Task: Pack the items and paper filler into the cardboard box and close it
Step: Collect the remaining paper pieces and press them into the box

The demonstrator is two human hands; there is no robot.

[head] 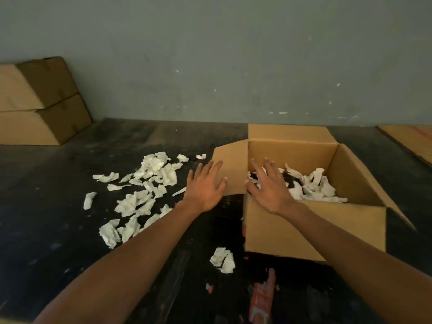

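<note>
With both hands spread flat and holding nothing, my left hand is at the cardboard box's left flap, right hand over its near-left corner. Paper filler mostly lies on the floor left of it. Risk: closing flaps early strands that filler outside.

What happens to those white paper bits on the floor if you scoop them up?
The paper bits look crumpled and thin, so they would probably feel very light and squash easily. They lie as many loose scraps, so some would likely slip from a handful. They seem unlikely to roll. Similar scraps already sit in the open box.
</note>
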